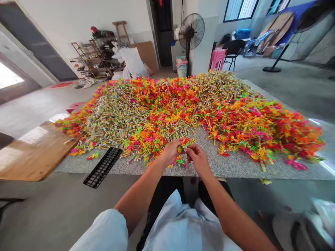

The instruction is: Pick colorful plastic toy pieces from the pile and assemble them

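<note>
Pinching small coloured plastic piece (185,143) between both hands at near edge of pile (183,104), close for sorting. Left hand (171,152), right hand (199,158) fingers clamped, seemingly, on it. Black tray (102,167) left of pile on tabletop (235,166).

My small assembly workshop.
Bare concrete floor, a worktop (235,167) heaped with coloured plastic parts (183,104), cluttered shelves (91,57), a standing fan (191,33).

Standing fan (191,33), pink chair (217,58), cluttered shelves (90,59)
</note>
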The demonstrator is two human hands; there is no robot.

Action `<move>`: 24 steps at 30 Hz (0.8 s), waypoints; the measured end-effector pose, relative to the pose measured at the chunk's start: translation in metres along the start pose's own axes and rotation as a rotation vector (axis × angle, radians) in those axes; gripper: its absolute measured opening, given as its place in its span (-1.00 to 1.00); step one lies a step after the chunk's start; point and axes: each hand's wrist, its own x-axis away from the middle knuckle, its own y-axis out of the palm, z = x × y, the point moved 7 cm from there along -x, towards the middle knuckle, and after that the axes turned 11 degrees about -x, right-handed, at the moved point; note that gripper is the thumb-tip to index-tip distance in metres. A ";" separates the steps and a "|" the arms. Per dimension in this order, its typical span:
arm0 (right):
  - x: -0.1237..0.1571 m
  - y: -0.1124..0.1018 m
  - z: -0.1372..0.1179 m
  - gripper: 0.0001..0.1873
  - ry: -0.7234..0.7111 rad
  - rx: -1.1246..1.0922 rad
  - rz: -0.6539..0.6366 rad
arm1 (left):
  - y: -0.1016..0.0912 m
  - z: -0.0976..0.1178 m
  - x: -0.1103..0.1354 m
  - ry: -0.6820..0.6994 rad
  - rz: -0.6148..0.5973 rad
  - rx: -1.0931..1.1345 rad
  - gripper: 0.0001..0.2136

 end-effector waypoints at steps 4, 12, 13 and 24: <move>0.004 -0.007 -0.005 -0.67 0.038 -0.073 0.005 | 0.000 0.001 0.002 0.024 -0.075 -0.035 -0.69; 0.007 -0.013 -0.006 -0.71 0.101 -0.216 0.035 | 0.001 0.000 0.003 0.143 0.003 -0.305 -0.68; 0.007 -0.014 -0.005 -0.71 0.112 -0.233 0.044 | 0.003 0.000 0.004 0.144 -0.007 -0.319 -0.67; 0.008 -0.022 -0.004 -0.70 0.160 -0.326 0.125 | 0.008 -0.003 0.005 0.183 -0.047 -0.404 -0.65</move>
